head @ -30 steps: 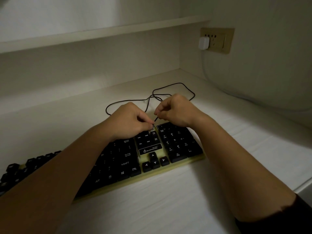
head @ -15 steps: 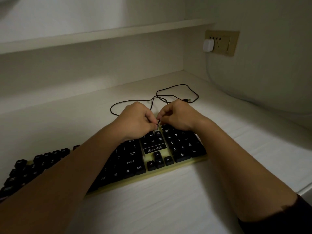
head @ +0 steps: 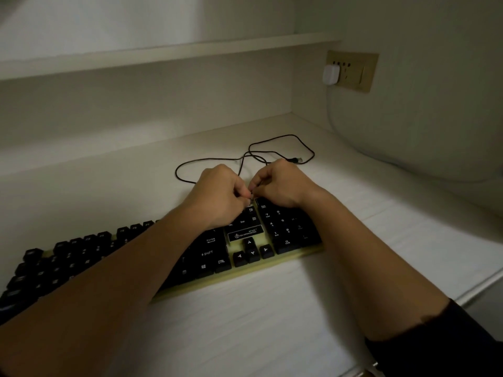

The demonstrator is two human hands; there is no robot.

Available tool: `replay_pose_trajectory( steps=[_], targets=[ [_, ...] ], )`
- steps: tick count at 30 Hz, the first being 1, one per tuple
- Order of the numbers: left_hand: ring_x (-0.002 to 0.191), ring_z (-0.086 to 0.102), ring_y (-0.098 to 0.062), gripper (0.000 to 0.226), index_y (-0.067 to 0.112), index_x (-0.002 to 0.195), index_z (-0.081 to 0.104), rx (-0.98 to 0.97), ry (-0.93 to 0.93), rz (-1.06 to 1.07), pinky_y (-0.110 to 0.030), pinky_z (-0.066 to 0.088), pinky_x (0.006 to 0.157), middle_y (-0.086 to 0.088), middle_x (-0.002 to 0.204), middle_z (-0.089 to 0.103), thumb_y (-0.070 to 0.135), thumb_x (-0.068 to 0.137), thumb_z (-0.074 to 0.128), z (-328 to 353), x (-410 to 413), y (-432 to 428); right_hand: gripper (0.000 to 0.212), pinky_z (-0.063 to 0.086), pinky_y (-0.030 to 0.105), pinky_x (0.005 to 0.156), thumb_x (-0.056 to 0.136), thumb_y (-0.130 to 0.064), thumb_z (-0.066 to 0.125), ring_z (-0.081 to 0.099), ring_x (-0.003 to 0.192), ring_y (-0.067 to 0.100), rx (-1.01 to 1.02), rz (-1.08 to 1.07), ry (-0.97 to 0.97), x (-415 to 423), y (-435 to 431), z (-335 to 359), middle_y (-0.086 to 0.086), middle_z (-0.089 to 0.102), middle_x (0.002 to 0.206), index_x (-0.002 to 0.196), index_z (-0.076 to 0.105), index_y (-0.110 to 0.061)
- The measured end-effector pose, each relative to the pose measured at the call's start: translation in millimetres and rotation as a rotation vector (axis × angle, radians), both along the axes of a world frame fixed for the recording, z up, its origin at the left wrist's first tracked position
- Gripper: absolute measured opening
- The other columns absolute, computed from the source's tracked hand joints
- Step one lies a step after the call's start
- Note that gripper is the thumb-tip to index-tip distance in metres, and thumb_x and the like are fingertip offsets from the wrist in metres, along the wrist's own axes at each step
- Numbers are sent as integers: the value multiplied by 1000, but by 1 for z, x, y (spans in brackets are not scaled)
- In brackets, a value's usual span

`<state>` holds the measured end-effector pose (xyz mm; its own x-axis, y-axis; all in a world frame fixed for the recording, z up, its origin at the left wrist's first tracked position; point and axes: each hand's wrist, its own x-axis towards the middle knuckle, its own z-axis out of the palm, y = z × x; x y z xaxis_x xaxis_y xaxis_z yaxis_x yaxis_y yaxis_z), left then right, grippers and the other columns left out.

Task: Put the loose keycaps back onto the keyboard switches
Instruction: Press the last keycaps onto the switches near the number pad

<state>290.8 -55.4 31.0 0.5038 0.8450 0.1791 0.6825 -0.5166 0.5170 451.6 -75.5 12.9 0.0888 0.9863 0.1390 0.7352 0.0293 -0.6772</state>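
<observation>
On the white desk (head: 272,317) lies our black keyboard (head: 245,248), and over its far edge, above the block left of the number pad, our left hand (head: 217,194) and right hand (head: 280,183) meet with fingertips pinched on something too small to identify.

Keyboard (head: 245,257) matt black plastic keycaps, yellowish base; desk (head: 272,322) white woodgrain laminate
</observation>
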Motion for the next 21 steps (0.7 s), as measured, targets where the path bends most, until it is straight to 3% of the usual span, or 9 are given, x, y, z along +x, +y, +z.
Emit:
replay_pose_trajectory(
  steps=[8, 14, 21],
  targets=[
    [78, 64, -13, 9, 18, 83, 78, 69, 10, 4, -26, 54, 74, -2, 87, 72, 12, 83, 71, -2, 1, -4, 17, 45, 19, 79, 86, -11, 66, 65, 88, 8, 1, -16, 1, -1, 1, 0, -10, 70, 84, 87, 79, -21],
    [87, 65, -17, 11, 19, 84, 78, 105, 24, 5, -27, 54, 79, -6, 94, 71, 12, 83, 69, -6, 2, -6, 16, 44, 20, 78, 86, -12, 66, 62, 86, 7, 2, -32, -9, -1, 0, 0, -21, 62, 76, 85, 79, -21],
    [83, 66, -19, 15, 19, 81, 78, 143, 13, 8, -35, 58, 79, -4, 85, 72, 10, 84, 68, -8, 2, -10, 15, 50, 23, 85, 85, -13, 67, 65, 91, 9, 12, -47, -11, -3, 0, 1, -8, 71, 86, 87, 80, -20]
  ],
)
